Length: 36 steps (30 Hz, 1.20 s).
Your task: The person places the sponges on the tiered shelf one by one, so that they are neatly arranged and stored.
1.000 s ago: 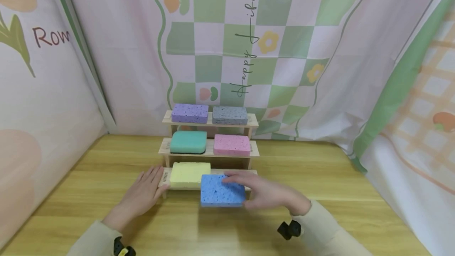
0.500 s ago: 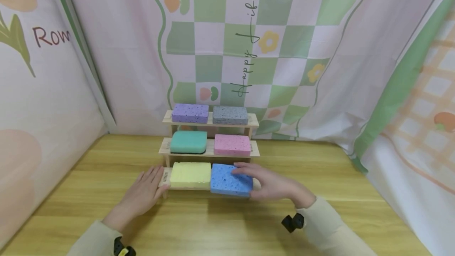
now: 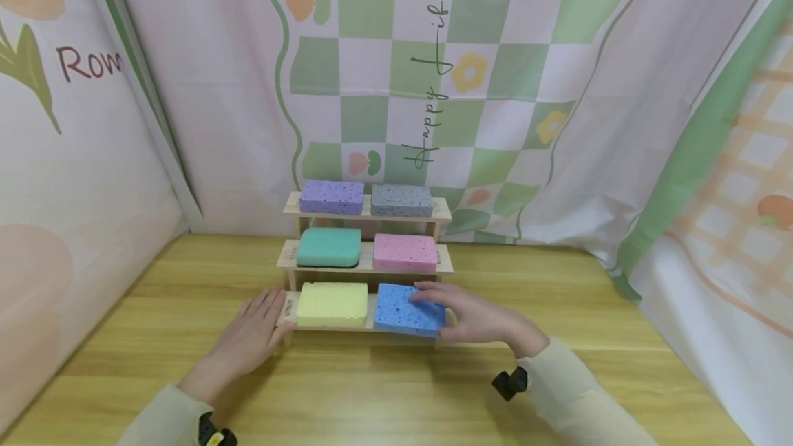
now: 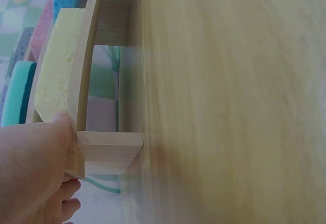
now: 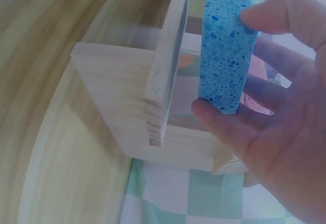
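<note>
My right hand (image 3: 480,315) holds a blue sponge (image 3: 403,312) at the right end of the bottom tier of a three-tier wooden stand (image 3: 289,310). In the right wrist view the blue sponge (image 5: 224,51) sits between thumb and fingers, with a gap between it and the shelf board (image 5: 165,76). A yellow sponge (image 3: 332,303) rests to its left on the same tier. My left hand (image 3: 248,336) grips that tier's left end. The left wrist view has its thumb (image 4: 61,124) on top of the board beside the yellow sponge, fingertips past the end.
Teal (image 3: 328,248) and pink (image 3: 405,252) sponges lie on the middle tier. Purple (image 3: 331,197) and grey (image 3: 401,201) ones are on the top tier. The stand is on a wood-grain table (image 3: 347,398), with a checked curtain (image 3: 421,67) close behind.
My right hand has carried the blue sponge back and to the right, from in front of the bottom tier to over its right half beside the yellow sponge. The left hand has stayed put.
</note>
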Each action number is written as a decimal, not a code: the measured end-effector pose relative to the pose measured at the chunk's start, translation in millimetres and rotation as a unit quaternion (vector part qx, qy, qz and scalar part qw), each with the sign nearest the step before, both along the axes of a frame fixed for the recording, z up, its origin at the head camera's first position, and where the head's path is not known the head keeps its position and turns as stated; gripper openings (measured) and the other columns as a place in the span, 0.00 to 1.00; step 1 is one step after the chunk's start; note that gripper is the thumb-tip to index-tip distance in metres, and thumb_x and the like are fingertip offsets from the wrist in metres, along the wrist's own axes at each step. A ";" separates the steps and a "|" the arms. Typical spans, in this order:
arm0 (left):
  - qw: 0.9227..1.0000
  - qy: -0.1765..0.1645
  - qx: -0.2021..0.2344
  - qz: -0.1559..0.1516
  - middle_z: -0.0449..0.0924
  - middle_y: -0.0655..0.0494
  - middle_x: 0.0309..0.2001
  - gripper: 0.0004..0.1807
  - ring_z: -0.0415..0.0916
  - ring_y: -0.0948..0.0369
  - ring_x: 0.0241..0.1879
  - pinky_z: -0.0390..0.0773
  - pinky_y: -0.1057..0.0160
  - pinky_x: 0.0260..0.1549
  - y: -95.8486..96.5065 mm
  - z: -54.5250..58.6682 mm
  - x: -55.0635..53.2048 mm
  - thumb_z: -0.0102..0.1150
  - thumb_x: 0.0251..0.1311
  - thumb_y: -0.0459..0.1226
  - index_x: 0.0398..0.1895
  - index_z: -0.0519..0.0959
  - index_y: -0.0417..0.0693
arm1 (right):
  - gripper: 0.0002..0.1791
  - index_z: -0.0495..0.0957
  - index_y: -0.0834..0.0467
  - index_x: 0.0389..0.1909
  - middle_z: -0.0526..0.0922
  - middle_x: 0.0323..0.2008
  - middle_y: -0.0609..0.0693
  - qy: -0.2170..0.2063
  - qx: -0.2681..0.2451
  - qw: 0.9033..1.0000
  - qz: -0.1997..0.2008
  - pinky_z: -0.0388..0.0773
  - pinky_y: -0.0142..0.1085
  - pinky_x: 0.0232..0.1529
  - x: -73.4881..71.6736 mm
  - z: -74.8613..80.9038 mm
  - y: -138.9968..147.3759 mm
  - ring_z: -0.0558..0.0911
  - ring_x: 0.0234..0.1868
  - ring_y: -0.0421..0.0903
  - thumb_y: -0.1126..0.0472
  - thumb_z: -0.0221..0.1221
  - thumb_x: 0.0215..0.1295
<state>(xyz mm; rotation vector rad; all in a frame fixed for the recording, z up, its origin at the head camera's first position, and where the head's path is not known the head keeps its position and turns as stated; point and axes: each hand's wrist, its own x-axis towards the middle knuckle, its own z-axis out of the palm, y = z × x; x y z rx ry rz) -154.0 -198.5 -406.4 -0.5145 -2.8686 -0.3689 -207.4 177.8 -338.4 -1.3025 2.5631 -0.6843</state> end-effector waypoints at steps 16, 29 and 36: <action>1.000 -0.003 -0.005 -0.002 0.54 0.35 0.66 0.34 0.50 0.40 0.65 0.50 0.42 0.61 -0.9 -3.1 -1.0 0.38 0.70 0.50 0.66 0.55 0.28 | 0.30 0.68 0.63 0.60 0.59 0.65 0.62 0.023 0.013 1.000 0.001 0.60 0.55 0.59 -4.8 -7.9 1.4 0.58 0.64 0.62 0.68 0.58 0.52; 1.000 -0.006 -0.007 0.000 0.53 0.35 0.66 0.34 0.50 0.40 0.65 0.49 0.42 0.61 -1.2 -2.8 -1.9 0.38 0.70 0.49 0.66 0.55 0.28 | 0.27 0.70 0.66 0.58 0.62 0.64 0.60 0.052 0.021 0.998 0.005 0.61 0.52 0.60 -7.5 -8.6 -2.5 0.60 0.64 0.59 0.70 0.58 0.54; 1.000 -0.007 -0.006 0.001 0.53 0.35 0.66 0.34 0.50 0.40 0.65 0.49 0.41 0.61 -1.7 -3.5 -2.0 0.38 0.70 0.50 0.66 0.55 0.28 | 0.27 0.70 0.65 0.58 0.63 0.64 0.60 0.051 0.024 0.998 0.000 0.63 0.51 0.59 -8.3 -10.0 -3.8 0.61 0.64 0.58 0.70 0.58 0.55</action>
